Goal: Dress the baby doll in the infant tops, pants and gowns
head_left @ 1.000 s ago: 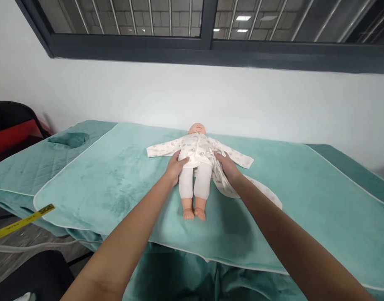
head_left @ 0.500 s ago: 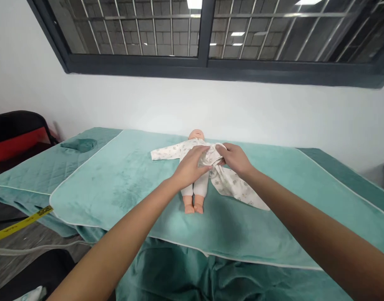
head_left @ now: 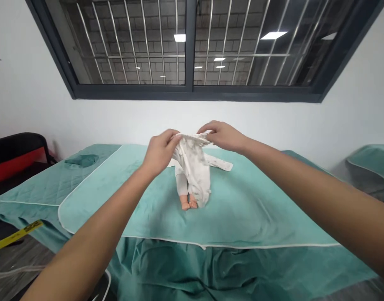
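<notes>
A baby doll (head_left: 181,184) lies on its back, its white-clad legs and bare feet pointing towards me. A white printed baby top (head_left: 196,167) is lifted above it and hangs down in front, hiding the doll's head and chest and part of one leg. My left hand (head_left: 160,152) pinches the top's upper edge at the left. At the right end of that edge, my right hand (head_left: 221,134) grips the same cloth between thumb and fingers. One sleeve (head_left: 221,163) lies stretched out to the right on the bed; a small bit of cloth shows at the left.
A pale green cover (head_left: 257,209) lies over the bed, whose quilted end (head_left: 47,184) has a face hole at the left. Behind are a white wall and a barred window (head_left: 188,90). A black and red chair (head_left: 19,159) and a yellow strap (head_left: 16,240) are at left.
Both hands have risen and spread slightly apart, lifting the top's edge. Its cloth now hangs over the doll, covering the head. A sleeve now shows at the right. The camera view has tilted up.
</notes>
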Action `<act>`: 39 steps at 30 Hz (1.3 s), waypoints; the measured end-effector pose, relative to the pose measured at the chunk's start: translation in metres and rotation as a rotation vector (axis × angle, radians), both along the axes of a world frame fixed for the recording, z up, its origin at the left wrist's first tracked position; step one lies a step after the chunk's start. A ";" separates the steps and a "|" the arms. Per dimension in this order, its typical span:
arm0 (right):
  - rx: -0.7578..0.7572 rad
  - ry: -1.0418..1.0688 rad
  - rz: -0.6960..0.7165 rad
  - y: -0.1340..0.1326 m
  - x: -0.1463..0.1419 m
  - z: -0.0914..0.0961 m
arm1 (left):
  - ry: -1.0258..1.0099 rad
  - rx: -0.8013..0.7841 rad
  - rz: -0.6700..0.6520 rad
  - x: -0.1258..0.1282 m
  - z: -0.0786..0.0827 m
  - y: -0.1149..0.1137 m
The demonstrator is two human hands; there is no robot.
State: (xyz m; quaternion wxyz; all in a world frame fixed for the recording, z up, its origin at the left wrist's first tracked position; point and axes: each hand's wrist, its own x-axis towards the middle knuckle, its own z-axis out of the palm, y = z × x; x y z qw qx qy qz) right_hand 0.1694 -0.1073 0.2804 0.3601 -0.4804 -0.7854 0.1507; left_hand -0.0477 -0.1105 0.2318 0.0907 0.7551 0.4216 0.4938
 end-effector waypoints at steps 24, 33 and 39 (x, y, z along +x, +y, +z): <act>-0.522 0.833 0.322 0.025 0.010 -0.083 | -0.214 -0.676 -0.537 0.009 -0.041 0.017; -0.667 0.178 0.398 0.029 0.007 -0.104 | -0.550 -0.727 -0.433 0.022 -0.065 0.035; -0.607 0.643 0.373 0.039 -0.006 -0.105 | -0.236 -0.903 -0.609 0.017 -0.072 0.022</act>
